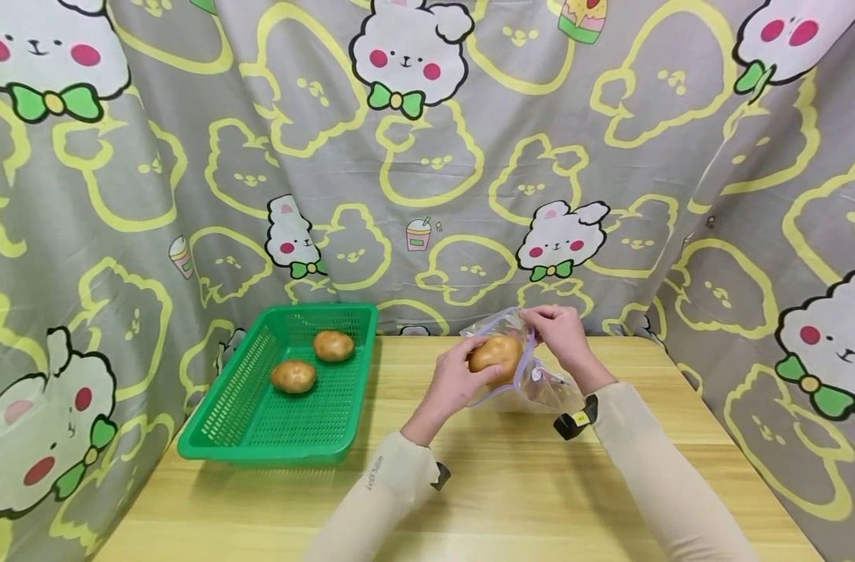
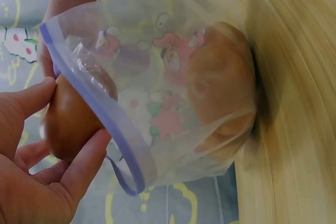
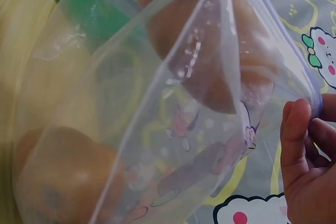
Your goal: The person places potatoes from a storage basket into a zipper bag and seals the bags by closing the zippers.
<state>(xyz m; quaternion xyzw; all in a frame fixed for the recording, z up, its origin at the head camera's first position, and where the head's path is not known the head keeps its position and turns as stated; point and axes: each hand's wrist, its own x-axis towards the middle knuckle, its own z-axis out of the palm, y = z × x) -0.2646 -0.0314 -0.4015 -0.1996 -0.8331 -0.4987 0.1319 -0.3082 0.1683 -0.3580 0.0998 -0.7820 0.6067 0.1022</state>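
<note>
A clear printed zip bag [image 2: 173,129] with a purple edge is held mouth-open above the wooden table. In the left wrist view, my left hand [image 2: 47,166] grips a brown potato [image 2: 73,119] partly inside the mouth. My right hand [image 1: 557,332] pinches the bag's purple rim [image 3: 310,85], seen also in the right wrist view. Through the plastic, brown potatoes [image 2: 220,82] show at the bag's bottom, which rests on the table; their exact number is unclear.
To the left, a green plastic basket [image 1: 279,451] holds two potatoes [image 1: 293,376] [image 1: 333,346]. The wooden table [image 1: 497,499] lies under everything, and a grey patterned curtain [image 1: 441,195] hangs behind it and at both sides.
</note>
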